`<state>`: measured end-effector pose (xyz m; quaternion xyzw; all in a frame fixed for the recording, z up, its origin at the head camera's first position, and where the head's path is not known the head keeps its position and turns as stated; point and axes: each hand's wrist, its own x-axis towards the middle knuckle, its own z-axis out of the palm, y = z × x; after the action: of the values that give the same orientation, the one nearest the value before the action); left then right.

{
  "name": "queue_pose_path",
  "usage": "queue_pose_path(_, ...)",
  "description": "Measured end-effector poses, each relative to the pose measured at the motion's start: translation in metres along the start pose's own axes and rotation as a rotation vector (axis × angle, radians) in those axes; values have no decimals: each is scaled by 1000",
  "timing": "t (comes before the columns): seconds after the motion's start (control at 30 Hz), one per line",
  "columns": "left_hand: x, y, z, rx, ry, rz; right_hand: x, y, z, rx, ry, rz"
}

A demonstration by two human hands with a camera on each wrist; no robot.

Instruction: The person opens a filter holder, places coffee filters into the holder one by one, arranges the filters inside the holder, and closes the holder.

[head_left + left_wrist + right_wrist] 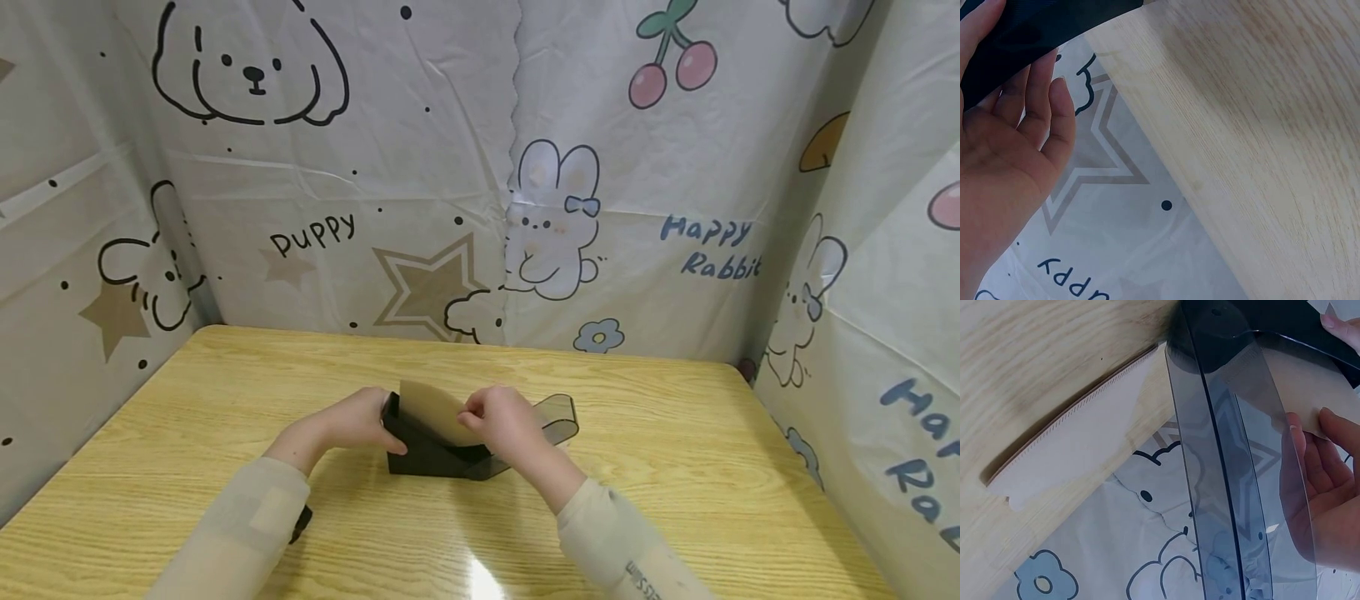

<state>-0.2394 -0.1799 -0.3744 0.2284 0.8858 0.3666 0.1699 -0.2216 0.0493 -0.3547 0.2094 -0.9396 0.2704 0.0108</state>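
A pale yellow, wood-grained tabletop (660,508) fills the lower half of the head view, with a bright patch of glare at the bottom centre. White cloth (450,142) hangs behind it and along both sides, creased and printed with a puppy at upper left, cherries at upper right, and rabbits, stars and lettering. Just below the centre of the frame sits a black box (431,460), its smoky clear lid (561,408) extending to the right. The left hand (366,421) grips the box's left end; the right hand (506,423) pinches a tan paper (431,408) standing partly inside. In the right wrist view, another paper (1075,437) lies on the tabletop at left.
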Motion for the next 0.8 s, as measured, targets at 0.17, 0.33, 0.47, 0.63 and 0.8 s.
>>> queue_pose_path(0.17,1,0,1,9,8,-2,0,-1,4,-23,-3,1)
queue_pose_path(0.33,0,1,1,9,15,-31,1,-1,7,-34,-6,1)
queue_pose_path(0.47,0,2,1,14,17,-36,1,-1,8,-36,-15,7)
queue_pose_path(0.63,1,2,1,13,15,-34,1,-1,10,-45,-17,1)
queue_pose_path(0.8,1,1,1,17,19,-36,2,0,13,-46,-22,5)
